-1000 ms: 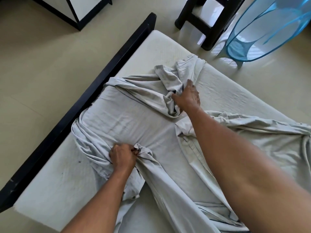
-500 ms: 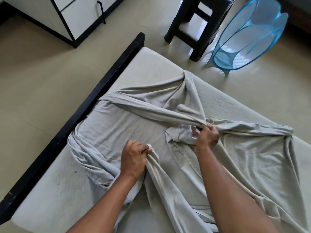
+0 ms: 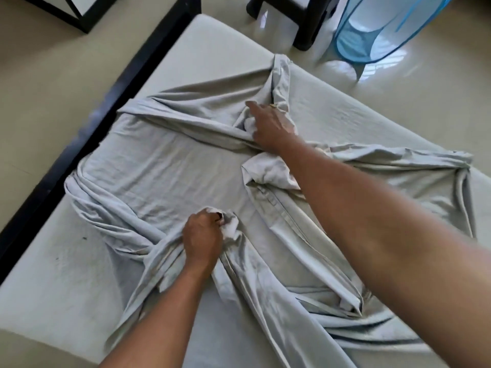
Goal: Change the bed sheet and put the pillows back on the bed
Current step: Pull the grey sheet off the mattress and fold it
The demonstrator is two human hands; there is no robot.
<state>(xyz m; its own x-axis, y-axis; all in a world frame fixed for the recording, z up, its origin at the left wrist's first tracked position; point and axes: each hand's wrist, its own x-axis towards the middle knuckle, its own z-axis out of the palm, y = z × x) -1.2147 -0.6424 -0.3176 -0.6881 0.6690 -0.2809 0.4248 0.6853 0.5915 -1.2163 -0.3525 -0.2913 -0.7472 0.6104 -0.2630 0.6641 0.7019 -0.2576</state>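
Observation:
A pale grey bed sheet lies bunched and twisted into ropes on the bare mattress. My left hand grips a gathered bunch of the sheet near the middle front. My right hand reaches farther out, fingers stretched over a crumpled fold where two twisted bands of sheet cross. A folded corner of the sheet lies just under my right forearm. No pillows are in view.
The black bed frame runs along the mattress's left side, with tiled floor beyond. A black stool and a blue mesh laundry basket stand past the far corner. A white cabinet with black edges is top left.
My right hand let go of the fold it had pulled toward me and reached out again to the far bunch. My left hand kept its grip in about the same place.

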